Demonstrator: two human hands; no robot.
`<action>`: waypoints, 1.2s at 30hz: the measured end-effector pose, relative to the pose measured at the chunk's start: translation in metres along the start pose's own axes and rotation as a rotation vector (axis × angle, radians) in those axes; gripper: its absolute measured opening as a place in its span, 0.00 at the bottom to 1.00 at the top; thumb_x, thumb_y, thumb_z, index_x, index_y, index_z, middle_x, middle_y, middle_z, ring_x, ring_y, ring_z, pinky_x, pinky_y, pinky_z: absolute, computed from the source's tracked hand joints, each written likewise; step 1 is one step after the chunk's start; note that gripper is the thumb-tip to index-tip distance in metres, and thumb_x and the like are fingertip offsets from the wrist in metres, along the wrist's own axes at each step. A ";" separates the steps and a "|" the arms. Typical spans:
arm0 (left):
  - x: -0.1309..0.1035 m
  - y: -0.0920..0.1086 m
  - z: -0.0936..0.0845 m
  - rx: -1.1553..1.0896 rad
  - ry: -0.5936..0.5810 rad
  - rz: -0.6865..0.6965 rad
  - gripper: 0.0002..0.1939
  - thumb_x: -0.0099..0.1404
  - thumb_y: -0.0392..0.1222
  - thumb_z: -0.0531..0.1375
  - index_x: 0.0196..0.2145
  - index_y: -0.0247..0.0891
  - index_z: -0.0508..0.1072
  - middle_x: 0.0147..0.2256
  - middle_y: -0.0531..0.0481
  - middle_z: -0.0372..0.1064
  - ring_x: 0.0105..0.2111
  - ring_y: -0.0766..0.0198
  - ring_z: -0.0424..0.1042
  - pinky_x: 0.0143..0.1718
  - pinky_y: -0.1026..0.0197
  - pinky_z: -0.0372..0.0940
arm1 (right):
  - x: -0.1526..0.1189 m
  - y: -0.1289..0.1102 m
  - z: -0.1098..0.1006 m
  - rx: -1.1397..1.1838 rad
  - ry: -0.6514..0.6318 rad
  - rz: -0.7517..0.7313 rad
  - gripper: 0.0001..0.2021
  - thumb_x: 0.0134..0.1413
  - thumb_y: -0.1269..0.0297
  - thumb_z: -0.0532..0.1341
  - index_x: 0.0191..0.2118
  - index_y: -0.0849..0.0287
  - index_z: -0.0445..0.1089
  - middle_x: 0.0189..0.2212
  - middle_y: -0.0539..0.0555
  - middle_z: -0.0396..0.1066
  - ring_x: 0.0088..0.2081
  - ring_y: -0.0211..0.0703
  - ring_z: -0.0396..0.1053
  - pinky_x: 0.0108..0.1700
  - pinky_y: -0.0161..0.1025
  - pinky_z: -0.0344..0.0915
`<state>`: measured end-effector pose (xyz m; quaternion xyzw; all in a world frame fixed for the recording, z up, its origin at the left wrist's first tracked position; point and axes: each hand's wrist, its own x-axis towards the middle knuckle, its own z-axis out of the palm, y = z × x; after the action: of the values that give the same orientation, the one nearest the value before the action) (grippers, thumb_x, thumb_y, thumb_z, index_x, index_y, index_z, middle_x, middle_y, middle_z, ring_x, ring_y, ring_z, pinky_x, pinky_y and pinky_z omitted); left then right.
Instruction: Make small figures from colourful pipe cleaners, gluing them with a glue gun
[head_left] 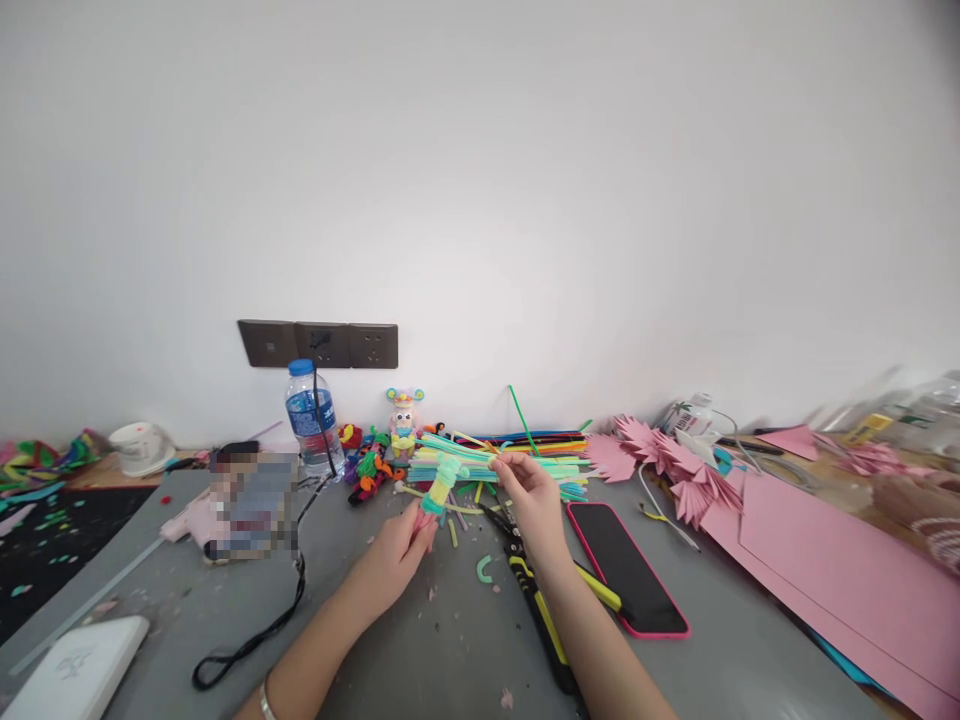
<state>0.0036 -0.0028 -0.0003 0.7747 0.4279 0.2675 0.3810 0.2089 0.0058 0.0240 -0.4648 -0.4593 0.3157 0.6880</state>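
My left hand [401,550] is closed around the lower end of a small pipe-cleaner figure [441,488], with pale green on top, a yellow middle and teal and pink below. The figure is tilted, its top pointing up and right. Just right of it, my right hand [531,500] has thumb and forefinger pinched together. What lies between those fingertips is too small to make out. Behind both hands is a pile of coloured pipe cleaners [566,468]. One green pipe cleaner [523,418] stands up at a slant behind my right hand.
Pliers [541,625] with yellow-black handles and a pink-cased phone [626,568] lie by my right forearm. A water bottle [311,420], a finished doll [403,425] and a black cord [251,635] are left. Pink paper [847,590] covers the right side; a co-worker's hand [911,505] shows there.
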 end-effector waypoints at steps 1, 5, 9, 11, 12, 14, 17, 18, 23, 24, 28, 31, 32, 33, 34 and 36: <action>0.000 0.002 0.000 0.021 -0.006 0.005 0.15 0.71 0.50 0.44 0.30 0.41 0.58 0.25 0.55 0.63 0.25 0.64 0.63 0.29 0.63 0.52 | -0.001 0.000 0.001 -0.009 -0.022 -0.013 0.12 0.48 0.55 0.66 0.29 0.58 0.69 0.27 0.51 0.69 0.31 0.43 0.67 0.35 0.38 0.63; -0.002 0.006 -0.001 0.088 -0.022 0.006 0.13 0.71 0.50 0.45 0.32 0.41 0.58 0.25 0.55 0.64 0.25 0.63 0.63 0.28 0.63 0.51 | -0.006 -0.002 0.004 -0.113 -0.087 -0.082 0.09 0.53 0.58 0.62 0.30 0.57 0.68 0.26 0.50 0.66 0.28 0.41 0.63 0.32 0.37 0.60; -0.002 0.007 0.000 0.160 -0.020 -0.008 0.13 0.71 0.50 0.45 0.33 0.41 0.59 0.25 0.55 0.64 0.25 0.62 0.64 0.28 0.63 0.50 | -0.008 -0.006 0.004 -0.272 -0.117 -0.218 0.07 0.56 0.61 0.60 0.30 0.56 0.68 0.28 0.51 0.65 0.29 0.41 0.61 0.32 0.37 0.57; -0.002 0.008 0.000 0.174 -0.024 -0.015 0.13 0.71 0.50 0.44 0.34 0.40 0.60 0.26 0.54 0.64 0.26 0.62 0.64 0.28 0.63 0.50 | -0.009 -0.008 0.005 -0.295 -0.143 -0.255 0.07 0.58 0.62 0.59 0.30 0.56 0.67 0.29 0.51 0.66 0.30 0.42 0.61 0.33 0.38 0.58; -0.002 0.008 0.000 0.173 -0.026 -0.019 0.13 0.71 0.50 0.44 0.34 0.40 0.60 0.26 0.54 0.65 0.26 0.62 0.64 0.28 0.63 0.51 | -0.009 -0.009 0.006 -0.299 -0.159 -0.263 0.07 0.58 0.63 0.58 0.30 0.56 0.67 0.29 0.51 0.66 0.31 0.42 0.61 0.33 0.38 0.58; -0.002 0.009 0.000 0.168 -0.028 -0.023 0.13 0.71 0.49 0.44 0.37 0.40 0.61 0.27 0.53 0.65 0.27 0.61 0.65 0.29 0.63 0.52 | -0.010 -0.012 0.007 -0.309 -0.181 -0.280 0.07 0.58 0.63 0.58 0.29 0.56 0.67 0.29 0.52 0.65 0.31 0.43 0.61 0.33 0.39 0.59; -0.002 0.009 0.000 0.188 -0.026 -0.032 0.12 0.70 0.48 0.45 0.39 0.39 0.63 0.29 0.51 0.67 0.28 0.60 0.65 0.29 0.63 0.52 | -0.011 -0.015 0.008 -0.338 -0.186 -0.293 0.07 0.56 0.63 0.59 0.28 0.56 0.68 0.29 0.52 0.65 0.33 0.44 0.62 0.35 0.39 0.60; -0.002 0.009 0.000 0.199 -0.024 -0.038 0.12 0.70 0.48 0.45 0.39 0.39 0.63 0.29 0.50 0.67 0.28 0.60 0.66 0.29 0.63 0.52 | -0.011 -0.016 0.009 -0.348 -0.183 -0.289 0.08 0.55 0.62 0.60 0.27 0.56 0.69 0.29 0.52 0.65 0.34 0.45 0.63 0.35 0.40 0.60; -0.003 0.009 0.000 0.197 -0.025 -0.050 0.13 0.70 0.48 0.45 0.41 0.40 0.64 0.31 0.48 0.69 0.30 0.57 0.67 0.31 0.63 0.54 | -0.011 -0.016 0.008 -0.364 -0.185 -0.243 0.07 0.53 0.62 0.61 0.27 0.56 0.70 0.31 0.53 0.65 0.36 0.46 0.65 0.38 0.41 0.61; -0.003 0.009 0.000 0.193 -0.023 -0.048 0.13 0.70 0.48 0.45 0.41 0.40 0.64 0.31 0.48 0.69 0.31 0.57 0.67 0.31 0.62 0.54 | -0.011 -0.016 0.008 -0.363 -0.185 -0.239 0.07 0.53 0.62 0.61 0.27 0.56 0.70 0.32 0.53 0.65 0.36 0.46 0.65 0.38 0.41 0.62; -0.003 0.009 0.000 0.185 -0.011 -0.044 0.13 0.69 0.47 0.47 0.42 0.39 0.65 0.31 0.47 0.69 0.30 0.56 0.68 0.30 0.62 0.54 | -0.011 -0.013 0.007 -0.344 -0.188 -0.242 0.08 0.54 0.61 0.61 0.26 0.56 0.68 0.31 0.53 0.65 0.37 0.47 0.65 0.40 0.42 0.62; -0.003 0.009 0.000 0.181 -0.010 -0.044 0.13 0.69 0.48 0.46 0.42 0.39 0.65 0.31 0.47 0.69 0.29 0.57 0.68 0.29 0.63 0.53 | -0.011 -0.012 0.007 -0.332 -0.193 -0.254 0.08 0.54 0.62 0.61 0.26 0.56 0.68 0.32 0.53 0.65 0.38 0.47 0.65 0.41 0.43 0.62; -0.003 0.009 0.000 0.182 -0.008 -0.044 0.13 0.69 0.48 0.46 0.43 0.39 0.65 0.31 0.47 0.69 0.30 0.57 0.68 0.29 0.63 0.53 | -0.011 -0.012 0.007 -0.331 -0.191 -0.260 0.08 0.54 0.62 0.61 0.26 0.56 0.68 0.32 0.53 0.65 0.38 0.47 0.65 0.41 0.43 0.61; -0.003 0.010 0.000 0.183 -0.008 -0.044 0.13 0.69 0.48 0.46 0.43 0.39 0.65 0.30 0.47 0.69 0.30 0.57 0.68 0.29 0.63 0.54 | -0.011 -0.013 0.007 -0.331 -0.187 -0.267 0.07 0.55 0.63 0.61 0.27 0.56 0.68 0.32 0.53 0.65 0.37 0.47 0.65 0.41 0.43 0.61; -0.003 0.009 0.000 0.182 -0.009 -0.044 0.14 0.70 0.48 0.46 0.43 0.39 0.65 0.30 0.47 0.69 0.30 0.57 0.68 0.29 0.63 0.54 | -0.011 -0.013 0.007 -0.333 -0.183 -0.274 0.07 0.55 0.63 0.61 0.27 0.56 0.68 0.31 0.53 0.65 0.37 0.47 0.65 0.41 0.43 0.61; -0.003 0.009 0.000 0.180 -0.010 -0.045 0.14 0.70 0.48 0.46 0.43 0.39 0.65 0.31 0.47 0.69 0.30 0.56 0.68 0.30 0.63 0.54 | -0.011 -0.013 0.007 -0.343 -0.174 -0.288 0.07 0.54 0.64 0.61 0.27 0.56 0.68 0.31 0.52 0.65 0.37 0.47 0.65 0.42 0.43 0.61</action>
<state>0.0066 -0.0082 0.0066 0.7973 0.4656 0.2153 0.3180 0.1982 -0.0060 0.0339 -0.4755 -0.6253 0.1704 0.5949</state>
